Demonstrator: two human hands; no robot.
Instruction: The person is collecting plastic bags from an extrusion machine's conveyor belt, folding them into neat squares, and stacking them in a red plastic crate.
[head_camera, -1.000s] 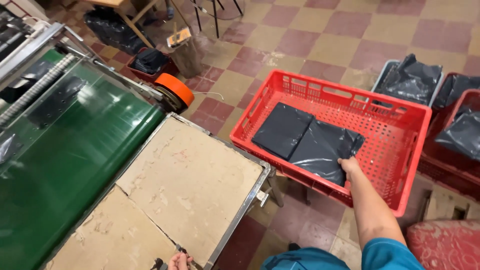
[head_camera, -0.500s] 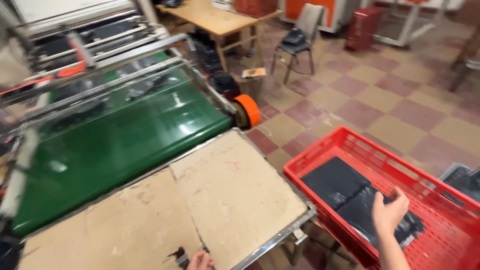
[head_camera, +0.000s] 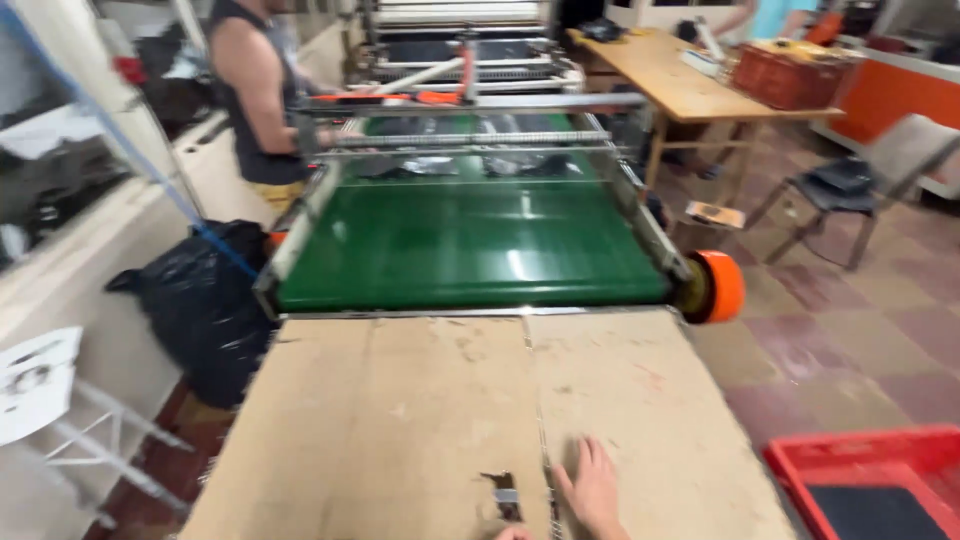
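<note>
Hand: one lies flat on the cardboard, fingers spread, holding nothing; which hand it is I cannot tell, and the other is out of view.
Worktop: covered in brown cardboard sheets, seam running down the middle just left of the hand.
Tear: dark rip in the cardboard beside the seam, close to the fingertips.
Belt: green conveyor butting against the worktop's far edge, bare near this end; dark bags lie farther up under the rollers.
Crate: red, at the lower right, a dark bag inside.
Other person: stands at the belt's left side.
Doing it well: I judge the palm should stay flat and clear of the belt edge.
</note>
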